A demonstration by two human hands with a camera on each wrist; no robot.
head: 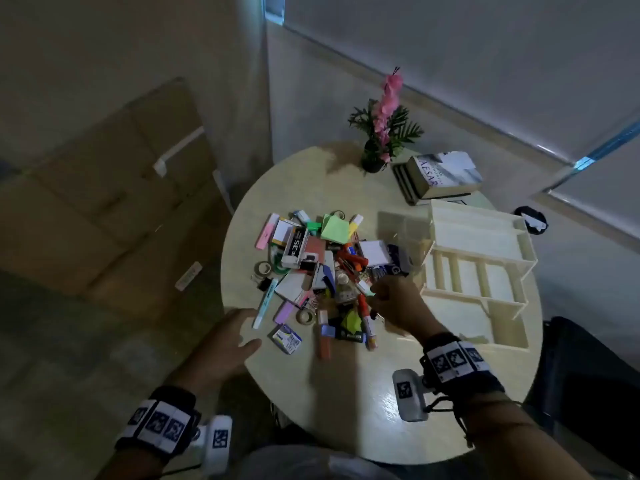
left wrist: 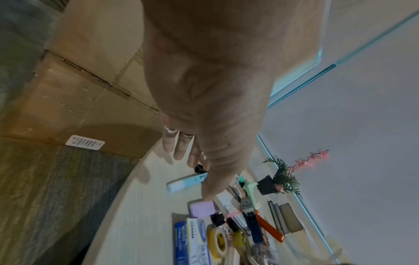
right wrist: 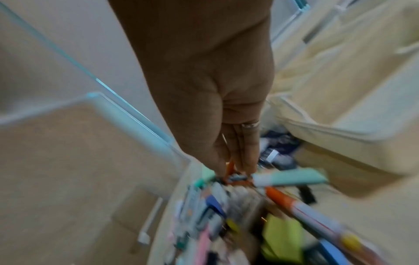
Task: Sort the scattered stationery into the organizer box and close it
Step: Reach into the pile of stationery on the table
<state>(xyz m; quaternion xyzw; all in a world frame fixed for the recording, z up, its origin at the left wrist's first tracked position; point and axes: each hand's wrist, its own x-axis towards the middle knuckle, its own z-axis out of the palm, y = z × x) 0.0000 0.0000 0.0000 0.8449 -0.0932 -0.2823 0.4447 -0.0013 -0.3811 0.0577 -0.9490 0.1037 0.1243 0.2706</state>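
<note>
Stationery pile (head: 322,271) heaped mid-bench (head: 363,393). Organizer box (head: 478,271) seen open at right of pile, nothing visible in its compartments. Right hand (head: 398,303) lowered onto pile's near-right edge, fingers (right wrist: 247,154) bunched on small orange item (right wrist: 230,169); firm hold cannot be told, view blurred. Left hand (head: 228,344) held flat, fingers relaxed, nothing gripped, at bench's left rim near purple eraser (left wrist: 202,208).

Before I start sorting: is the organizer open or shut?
Open. The organizer shows bare compartments and dividers; nothing visible inside yet.
</note>
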